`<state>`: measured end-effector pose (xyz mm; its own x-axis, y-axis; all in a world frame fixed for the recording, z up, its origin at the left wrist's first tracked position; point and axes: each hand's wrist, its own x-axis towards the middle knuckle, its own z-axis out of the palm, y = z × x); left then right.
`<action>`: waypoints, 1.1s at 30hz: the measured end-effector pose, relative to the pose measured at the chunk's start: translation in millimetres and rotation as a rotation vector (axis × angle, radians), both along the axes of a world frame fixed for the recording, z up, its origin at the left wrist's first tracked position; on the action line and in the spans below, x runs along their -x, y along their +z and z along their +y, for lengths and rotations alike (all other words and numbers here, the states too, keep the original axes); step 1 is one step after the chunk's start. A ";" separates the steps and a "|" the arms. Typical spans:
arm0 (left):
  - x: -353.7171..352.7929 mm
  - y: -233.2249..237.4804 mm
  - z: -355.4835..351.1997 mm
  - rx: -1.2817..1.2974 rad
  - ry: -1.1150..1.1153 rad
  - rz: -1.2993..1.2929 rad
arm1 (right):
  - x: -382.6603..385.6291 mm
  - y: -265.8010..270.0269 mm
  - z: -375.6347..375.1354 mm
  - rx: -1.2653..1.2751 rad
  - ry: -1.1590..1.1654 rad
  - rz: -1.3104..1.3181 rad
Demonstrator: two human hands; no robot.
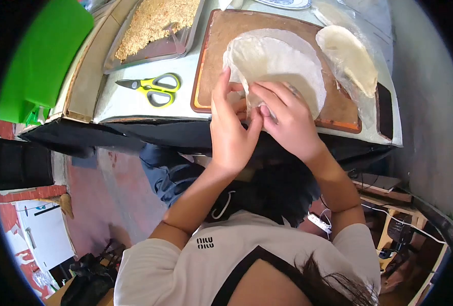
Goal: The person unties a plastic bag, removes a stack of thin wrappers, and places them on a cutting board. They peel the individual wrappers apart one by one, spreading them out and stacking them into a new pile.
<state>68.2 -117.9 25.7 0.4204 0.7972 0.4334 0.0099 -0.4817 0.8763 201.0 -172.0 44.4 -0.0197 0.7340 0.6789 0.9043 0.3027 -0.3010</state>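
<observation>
While we bend over the bench (185, 81), both our hands work at the near left edge of a thin, pale round sheet (298, 69) lying on a brown board (211, 56). Our right hand (293, 120) is narrow, its fingers curled in and closed on the folded edge. Our left hand (229, 132) stands partly spread beside it, index finger pointing away from us and thumb close to the right fingertips — we cannot tell whether it grips the sheet too. The left side of the sheet is lifted and folded; the rest lies flat.

Left of the board we have 1 pair of yellow-green scissors (154, 90), blades pointing left, and beyond them a tray (186, 50) of pale tan crumbs (152, 25). On the right, more pale sheets (348, 58) lie with clear plastic (365, 104) — partly over the board — near a dark flat object (384, 112).
</observation>
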 end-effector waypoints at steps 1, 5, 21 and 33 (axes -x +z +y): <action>0.3 1.2 -0.4 -0.013 0.006 0.006 | -0.9 -2.0 3.2 -0.042 -0.014 -0.055; 2.5 5.1 9.1 -0.122 0.015 0.017 | -5.1 -7.5 10.3 -0.143 0.036 -0.144; 3.5 5.5 29.9 0.096 -0.120 0.017 | 2.7 -19.6 26.1 -0.079 -0.008 0.105; -2.5 3.8 23.9 0.217 -0.203 -0.055 | 5.1 -13.9 26.5 -0.081 -0.023 0.287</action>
<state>70.7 -94.0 29.5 0.5616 0.7755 0.2884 -0.1177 -0.2701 0.9556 195.9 -145.5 30.5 0.1969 0.6753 0.7108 0.7928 0.3169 -0.5207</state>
